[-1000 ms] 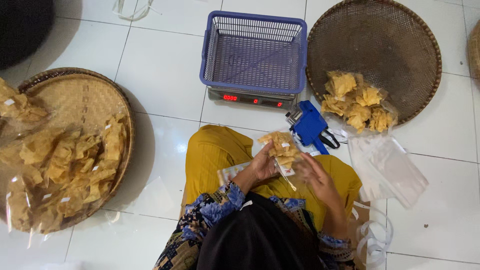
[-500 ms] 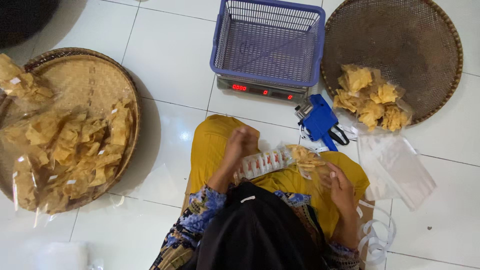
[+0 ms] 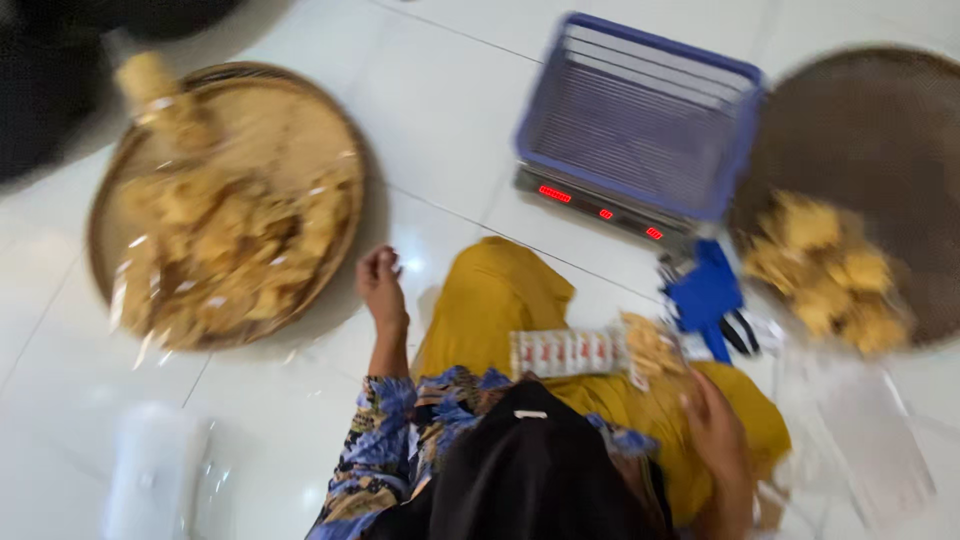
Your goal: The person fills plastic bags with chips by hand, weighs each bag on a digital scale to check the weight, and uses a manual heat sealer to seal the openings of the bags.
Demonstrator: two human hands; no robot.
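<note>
My left hand point(image 3: 381, 283) is stretched out to the left over the white floor, its fingers curled with nothing seen in them. It is just right of a round woven tray point(image 3: 330, 140) piled with clear bags of yellow crackers point(image 3: 215, 240). On my yellow-clad lap lies a cracker packet point(image 3: 652, 345) with a red and white label strip point(image 3: 565, 352). My right hand point(image 3: 716, 432) rests on the lap with its fingertips at the packet's lower corner. Blur hides whether it grips the packet.
A blue wire basket point(image 3: 640, 120) sits on a scale with a red display point(image 3: 600, 212). A dark woven tray point(image 3: 860, 110) at the right holds loose yellow crackers point(image 3: 825, 270). A blue tool point(image 3: 705, 295) lies beside it, clear bags point(image 3: 870, 440) at right, a white roll point(image 3: 150, 470) at bottom left.
My left hand has left the packet and swung out left toward the tray of bagged crackers. The packet now lies on the lap. The view has shifted and blurred.
</note>
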